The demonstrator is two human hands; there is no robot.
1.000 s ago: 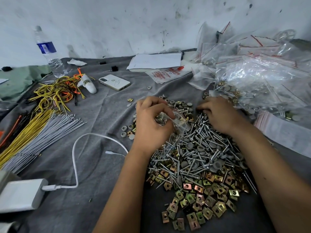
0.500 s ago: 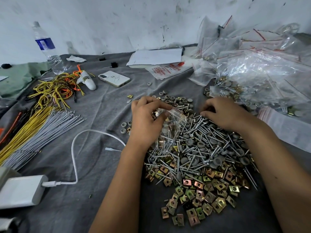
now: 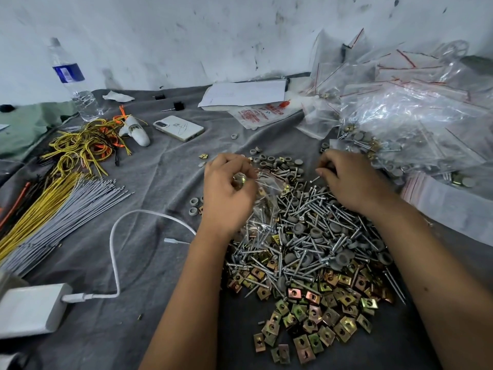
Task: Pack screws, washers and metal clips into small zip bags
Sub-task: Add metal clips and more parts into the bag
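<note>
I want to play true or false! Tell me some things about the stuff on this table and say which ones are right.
1. The left hand holds a small clear zip bag. True.
2. The water bottle lies on its side. False: it stands upright by the wall.
3. The phone lies beyond the screws. True.
4. The metal clips are piled farthest from the person. False: they lie nearest, in front of the screws.
5. The white cable is plugged into the white charger. True.

Head-worn, wide-angle, looking forward and steeply down, close over the screw pile [image 3: 317, 231] on the grey-clothed counter [image 3: 165, 177], far wall [image 3: 186, 36] included.
</note>
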